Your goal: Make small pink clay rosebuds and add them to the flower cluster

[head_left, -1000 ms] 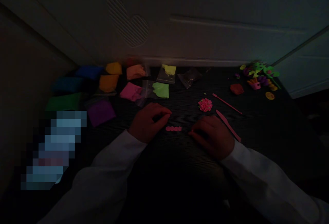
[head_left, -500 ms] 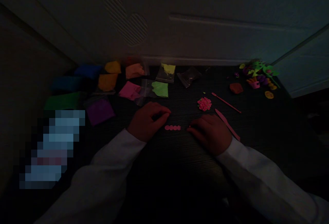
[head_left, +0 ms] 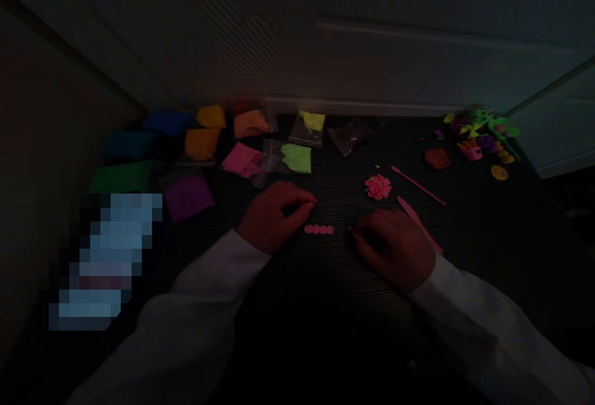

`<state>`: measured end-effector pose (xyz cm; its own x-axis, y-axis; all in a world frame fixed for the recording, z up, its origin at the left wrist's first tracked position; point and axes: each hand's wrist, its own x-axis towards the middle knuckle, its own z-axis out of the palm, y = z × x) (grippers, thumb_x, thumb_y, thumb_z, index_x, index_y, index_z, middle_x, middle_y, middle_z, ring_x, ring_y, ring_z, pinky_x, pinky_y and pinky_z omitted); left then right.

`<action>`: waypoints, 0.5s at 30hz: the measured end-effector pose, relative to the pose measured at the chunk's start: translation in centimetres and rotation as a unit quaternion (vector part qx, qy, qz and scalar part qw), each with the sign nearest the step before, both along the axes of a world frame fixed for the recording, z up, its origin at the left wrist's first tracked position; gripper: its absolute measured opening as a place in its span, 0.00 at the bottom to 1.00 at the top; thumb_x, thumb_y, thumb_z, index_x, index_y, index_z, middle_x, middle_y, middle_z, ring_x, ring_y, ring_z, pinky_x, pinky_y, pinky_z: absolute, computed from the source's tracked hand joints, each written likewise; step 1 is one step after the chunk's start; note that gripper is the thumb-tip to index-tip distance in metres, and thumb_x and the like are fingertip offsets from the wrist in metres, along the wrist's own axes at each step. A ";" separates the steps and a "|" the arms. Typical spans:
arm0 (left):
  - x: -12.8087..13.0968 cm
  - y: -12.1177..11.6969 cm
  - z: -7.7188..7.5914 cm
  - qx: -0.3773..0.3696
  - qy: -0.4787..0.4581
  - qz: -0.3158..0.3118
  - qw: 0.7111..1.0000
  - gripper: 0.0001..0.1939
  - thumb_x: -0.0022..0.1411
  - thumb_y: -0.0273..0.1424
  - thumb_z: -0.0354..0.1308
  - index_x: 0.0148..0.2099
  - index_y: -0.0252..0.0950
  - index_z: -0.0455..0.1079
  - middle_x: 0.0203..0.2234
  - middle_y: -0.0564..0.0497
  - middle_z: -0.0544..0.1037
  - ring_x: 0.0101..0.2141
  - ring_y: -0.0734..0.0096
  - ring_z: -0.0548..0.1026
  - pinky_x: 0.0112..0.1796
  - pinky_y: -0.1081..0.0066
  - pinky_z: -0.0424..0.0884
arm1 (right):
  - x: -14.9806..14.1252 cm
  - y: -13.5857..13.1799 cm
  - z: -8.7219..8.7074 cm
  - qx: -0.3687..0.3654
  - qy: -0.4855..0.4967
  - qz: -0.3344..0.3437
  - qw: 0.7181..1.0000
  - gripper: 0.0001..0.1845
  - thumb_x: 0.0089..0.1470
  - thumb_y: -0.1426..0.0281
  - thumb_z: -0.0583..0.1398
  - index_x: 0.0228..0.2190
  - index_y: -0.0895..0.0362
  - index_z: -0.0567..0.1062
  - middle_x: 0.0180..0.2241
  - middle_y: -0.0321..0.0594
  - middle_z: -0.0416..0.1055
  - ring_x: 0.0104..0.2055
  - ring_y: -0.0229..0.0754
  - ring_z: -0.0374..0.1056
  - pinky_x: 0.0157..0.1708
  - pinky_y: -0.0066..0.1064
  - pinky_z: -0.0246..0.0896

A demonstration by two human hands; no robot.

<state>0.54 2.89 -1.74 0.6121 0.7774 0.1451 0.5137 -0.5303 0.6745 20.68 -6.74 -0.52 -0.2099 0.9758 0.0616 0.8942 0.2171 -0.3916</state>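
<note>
My left hand (head_left: 277,216) rests on the dark table, thumb and forefinger brought together; whatever lies between the tips, if anything, is hidden. Just right of it lies a short row of flat, overlapping pink clay discs (head_left: 319,229). A tiny pink clay ball (head_left: 350,228) sits past the row's right end. Close beside that ball is my right hand (head_left: 395,247), fingers curled, with thumb and forefinger slightly apart. Behind the right hand stands a pink clay flower (head_left: 378,187) with many petals. A pink modelling knife (head_left: 418,224) lies partly behind the right wrist.
A thin pink stick tool (head_left: 418,185) and a reddish clay lump (head_left: 437,158) lie right of the flower. Bags of coloured clay, including pink (head_left: 242,160), light green (head_left: 297,158) and purple (head_left: 189,197), line the back left. Finished clay pieces (head_left: 483,132) fill the far right corner.
My right hand has drawn back slightly rightwards from the tiny pink ball, which stays on the table. My left hand keeps its pinch near the discs. The whole view has shifted a little.
</note>
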 end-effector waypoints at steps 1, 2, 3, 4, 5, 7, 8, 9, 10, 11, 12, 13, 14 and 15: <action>0.0 0.0 0.0 0.001 0.001 0.000 1.000 0.09 0.54 0.32 0.50 0.35 0.36 0.69 0.27 0.53 0.72 0.31 0.74 0.67 0.34 0.72 0.63 | 0.0 -0.1 0.0 0.000 0.000 0.008 1.000 0.08 0.49 0.68 0.53 0.31 0.58 0.69 0.28 0.38 0.66 0.31 0.37 0.60 0.34 0.32 0.52; 0.0 0.0 -0.1 0.002 0.001 0.001 1.000 0.09 0.54 0.32 0.50 0.35 0.36 0.69 0.27 0.53 0.71 0.31 0.74 0.67 0.33 0.72 0.63 | 0.1 -0.1 0.0 0.000 0.001 0.017 1.000 0.09 0.49 0.68 0.53 0.33 0.57 0.69 0.29 0.37 0.67 0.32 0.37 0.60 0.34 0.32 0.51; 0.0 0.0 -0.1 0.004 0.000 0.002 1.000 0.08 0.54 0.31 0.51 0.35 0.36 0.69 0.27 0.53 0.71 0.30 0.75 0.67 0.33 0.72 0.63 | 0.1 -0.2 -0.1 0.002 0.001 0.027 1.000 0.10 0.49 0.68 0.53 0.34 0.57 0.70 0.29 0.37 0.67 0.32 0.37 0.60 0.35 0.32 0.51; 0.0 0.0 -0.1 0.006 -0.002 0.002 1.000 0.08 0.54 0.31 0.51 0.35 0.35 0.69 0.27 0.53 0.71 0.30 0.75 0.67 0.33 0.72 0.63 | 0.2 -0.2 -0.1 0.004 0.000 0.037 0.999 0.11 0.50 0.68 0.53 0.35 0.56 0.70 0.29 0.37 0.67 0.32 0.37 0.60 0.35 0.32 0.51; 0.1 0.0 -0.1 0.007 -0.004 0.004 1.000 0.08 0.54 0.31 0.51 0.35 0.35 0.69 0.27 0.53 0.71 0.30 0.75 0.67 0.33 0.72 0.63 | 0.3 -0.3 -0.1 0.008 -0.003 0.044 0.999 0.12 0.50 0.68 0.52 0.37 0.55 0.70 0.29 0.36 0.67 0.31 0.37 0.60 0.35 0.32 0.51; 0.1 0.0 -0.1 0.008 -0.008 0.005 1.000 0.08 0.54 0.31 0.51 0.35 0.35 0.69 0.28 0.53 0.72 0.31 0.75 0.67 0.33 0.72 0.63 | 0.3 -0.3 -0.2 0.012 -0.012 0.056 0.998 0.13 0.51 0.68 0.52 0.39 0.54 0.70 0.29 0.36 0.67 0.31 0.37 0.60 0.35 0.33 0.51; 0.1 0.0 -0.1 0.008 -0.008 0.004 1.000 0.08 0.54 0.31 0.51 0.35 0.35 0.69 0.28 0.53 0.72 0.31 0.75 0.68 0.34 0.72 0.63 | 0.3 -0.3 -0.2 0.014 -0.016 0.059 0.998 0.14 0.51 0.68 0.52 0.39 0.54 0.70 0.29 0.36 0.67 0.30 0.37 0.59 0.35 0.33 0.50; 0.0 0.0 -0.1 0.008 -0.007 0.002 1.000 0.08 0.54 0.32 0.51 0.35 0.35 0.69 0.28 0.53 0.72 0.31 0.75 0.68 0.34 0.72 0.63 | 0.4 -0.4 -0.3 0.015 -0.020 0.060 0.998 0.14 0.51 0.68 0.52 0.40 0.54 0.70 0.29 0.36 0.67 0.30 0.37 0.59 0.35 0.33 0.50; 0.0 0.0 0.0 0.008 -0.006 0.000 1.000 0.08 0.54 0.32 0.51 0.35 0.36 0.69 0.28 0.53 0.72 0.31 0.74 0.68 0.34 0.72 0.63 | 0.4 -0.4 -0.3 0.018 -0.023 0.059 0.998 0.14 0.51 0.68 0.51 0.40 0.54 0.70 0.28 0.36 0.67 0.30 0.36 0.59 0.35 0.33 0.50; 0.0 0.0 0.0 0.008 -0.003 0.000 1.000 0.08 0.54 0.32 0.51 0.35 0.36 0.69 0.28 0.53 0.72 0.32 0.74 0.68 0.35 0.72 0.63 | 0.3 -0.4 -0.3 0.023 -0.024 0.057 0.998 0.14 0.51 0.68 0.51 0.40 0.55 0.70 0.28 0.36 0.67 0.30 0.37 0.59 0.34 0.33 0.50; 0.0 0.0 0.0 0.006 -0.001 0.000 1.000 0.08 0.54 0.32 0.51 0.35 0.36 0.69 0.28 0.53 0.72 0.32 0.74 0.68 0.35 0.72 0.63 | 0.3 -0.4 -0.3 0.029 -0.024 0.056 0.998 0.14 0.51 0.68 0.51 0.39 0.55 0.70 0.27 0.36 0.66 0.30 0.37 0.59 0.34 0.33 0.50; -0.1 0.0 0.0 0.004 0.001 0.002 1.000 0.09 0.54 0.32 0.51 0.35 0.36 0.69 0.28 0.53 0.72 0.32 0.74 0.68 0.35 0.72 0.63 | 0.3 -0.4 -0.3 0.034 -0.023 0.057 0.998 0.14 0.51 0.68 0.51 0.39 0.55 0.71 0.27 0.37 0.66 0.30 0.36 0.59 0.34 0.33 0.49; -0.1 0.0 0.0 0.002 0.003 0.005 1.000 0.09 0.54 0.32 0.51 0.35 0.36 0.69 0.29 0.53 0.72 0.32 0.74 0.68 0.35 0.72 0.63 | 0.3 -0.4 -0.4 0.038 -0.024 0.060 0.997 0.14 0.51 0.68 0.51 0.38 0.55 0.71 0.27 0.36 0.66 0.30 0.37 0.59 0.34 0.33 0.49; -0.1 0.0 0.0 -0.001 0.005 0.007 1.000 0.09 0.54 0.32 0.51 0.35 0.36 0.69 0.29 0.53 0.72 0.32 0.74 0.68 0.35 0.72 0.63 | 0.2 -0.4 -0.4 0.039 -0.027 0.066 0.997 0.13 0.51 0.67 0.51 0.38 0.54 0.71 0.27 0.36 0.66 0.30 0.37 0.59 0.34 0.33 0.49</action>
<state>0.48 2.91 -1.76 0.6023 0.7863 0.1376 0.5279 -0.5217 0.6702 20.91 -7.12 -0.91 -0.3413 0.9320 0.1215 0.8752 0.3623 -0.3206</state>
